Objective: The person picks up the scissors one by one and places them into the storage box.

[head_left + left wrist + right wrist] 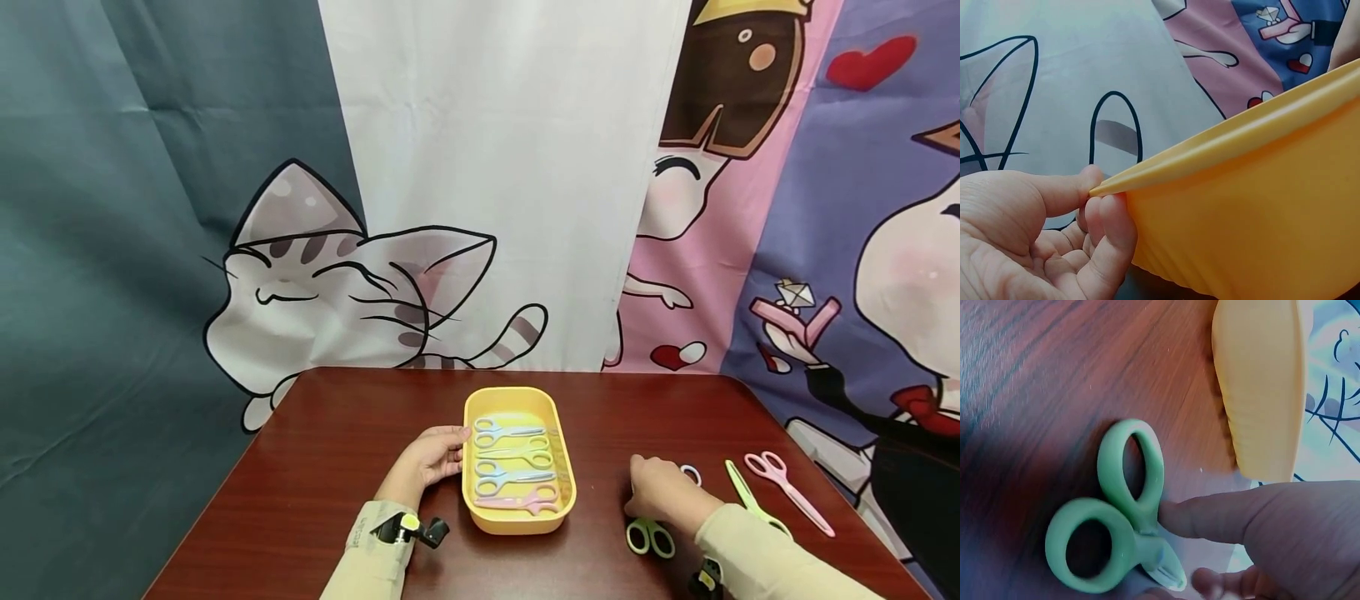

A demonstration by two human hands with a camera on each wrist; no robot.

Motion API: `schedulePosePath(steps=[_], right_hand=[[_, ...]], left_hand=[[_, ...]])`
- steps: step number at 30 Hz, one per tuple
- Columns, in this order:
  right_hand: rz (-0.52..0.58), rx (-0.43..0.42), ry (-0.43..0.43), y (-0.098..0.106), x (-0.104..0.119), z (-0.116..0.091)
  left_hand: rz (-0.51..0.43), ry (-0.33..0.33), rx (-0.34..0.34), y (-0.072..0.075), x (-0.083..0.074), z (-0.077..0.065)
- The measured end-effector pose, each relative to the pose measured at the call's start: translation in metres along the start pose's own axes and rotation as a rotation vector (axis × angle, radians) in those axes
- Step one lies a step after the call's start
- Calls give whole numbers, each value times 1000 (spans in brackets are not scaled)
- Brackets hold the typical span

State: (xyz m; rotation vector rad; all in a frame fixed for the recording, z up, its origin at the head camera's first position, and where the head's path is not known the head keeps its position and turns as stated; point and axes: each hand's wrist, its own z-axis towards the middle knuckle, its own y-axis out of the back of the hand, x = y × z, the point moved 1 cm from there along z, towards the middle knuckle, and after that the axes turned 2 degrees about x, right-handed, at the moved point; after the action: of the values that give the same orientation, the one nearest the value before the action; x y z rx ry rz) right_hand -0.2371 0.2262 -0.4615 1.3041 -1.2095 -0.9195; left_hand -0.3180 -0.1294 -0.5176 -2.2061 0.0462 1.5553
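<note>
My left hand pinches the left rim of a yellow plastic basket between thumb and fingers. In the left wrist view the thumb lies on top of the rim, with fingers curled beneath it. Inside the basket lie several scissors in a column: blue scissors, light green scissors and pink scissors among them. Right of the basket, my right hand grips green scissors around the blade end. Its thumb presses beside the pivot; both handle loops stick out toward me.
Just beyond the right hand, a blue handle loop shows, the remainder hidden by the hand. Farther right on the dark red-brown table lie another green pair of scissors and a pink pair. A printed cartoon curtain hangs behind the table.
</note>
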Motion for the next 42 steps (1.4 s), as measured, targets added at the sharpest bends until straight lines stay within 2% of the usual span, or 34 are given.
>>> schedulePosePath(steps=[6,14,20,27,32,37,42], right_hand=[[-3,-25,-16,-2,0,1],[32,-45,19,0,-5,6],[107,-27,8,21,-5,21],[132,-49,64,53,15,59],[91,-74,153,65,43,89],[-40,-120,303,67,69,114],[-100,-60,440,63,93,134]], left_hand=[[1,-2,8,1,1,-1],[-1,14,-14,0,-1,0],[4,8,-11,-1,-3,2],[0,12,-11,0,-3,2],[-4,7,-11,1,-2,1],[-11,4,-11,0,-3,1],[0,3,-3,0,-4,0]])
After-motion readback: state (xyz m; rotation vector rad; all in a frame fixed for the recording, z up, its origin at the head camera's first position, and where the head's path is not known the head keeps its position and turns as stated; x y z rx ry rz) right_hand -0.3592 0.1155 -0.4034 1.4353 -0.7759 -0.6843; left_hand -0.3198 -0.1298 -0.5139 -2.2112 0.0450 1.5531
